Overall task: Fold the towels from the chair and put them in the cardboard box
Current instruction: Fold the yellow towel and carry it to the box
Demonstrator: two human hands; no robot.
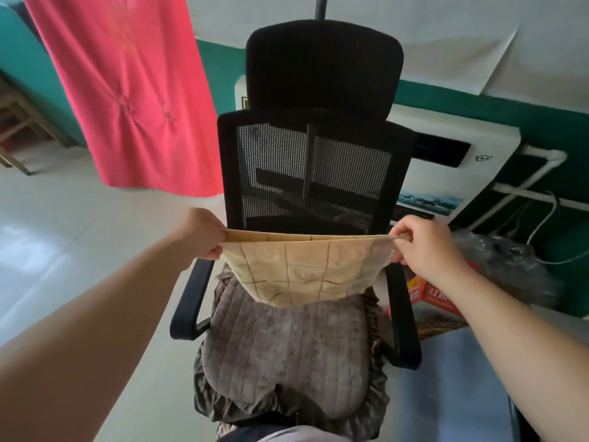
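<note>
Both hands grip one tan checked towel (304,269): my left hand (199,232) pinches its left corner, my right hand (424,247) its right, stretched above the chair (314,173) seat.

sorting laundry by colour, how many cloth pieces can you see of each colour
beige checked towel, held between left hand and right hand: 1
pink hanging cloth: 1
grey-brown seat cushion cover: 1
total: 3

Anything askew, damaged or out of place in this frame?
Nothing stands out. Both hands, left and right, hold the beige towel stretched level by its top corners above the chair. The towel looks doubled over and undamaged.
</note>
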